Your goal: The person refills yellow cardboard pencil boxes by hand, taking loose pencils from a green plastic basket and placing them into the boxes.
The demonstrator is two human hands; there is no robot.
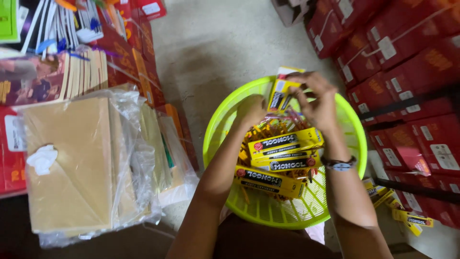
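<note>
While both hands meet above the bowl-shaped basket, a small yellow pencil box [281, 93] sits between them, upright and slightly tilted, its top end showing pale above the fingertips. The right hand [316, 103] pinches the box's upper edge with thumb and curled fingers; the left hand [251, 109] is closed into a loose fist against the box's lower left side, apparently gripping it, though its fingertips are hidden.

Just below the fingers, in the lime-green plastic basket [225, 120], lie three or four more flat yellow boxes [282, 156] of the same kind, stacked loosely on a bed of loose orange-yellow pencils [275, 127]. Judging by that, some boxes look already filled and set down, while plenty of loose pencils remain, so the work seems only partly done. The boxes are slim cardboard rectangles with glossy print; the basket is round, slatted and shiny.

Beyond the right wrist, which wears a beaded bracelet [340, 164], a few more yellow boxes [407, 218] lie on the floor beside stacked red cartons [412, 72]. Well apart to the left of the fingers sits a bundle of tan paper in clear crinkled plastic wrap [81, 158], with books [52, 72] behind it on the grey concrete floor [215, 43].
</note>
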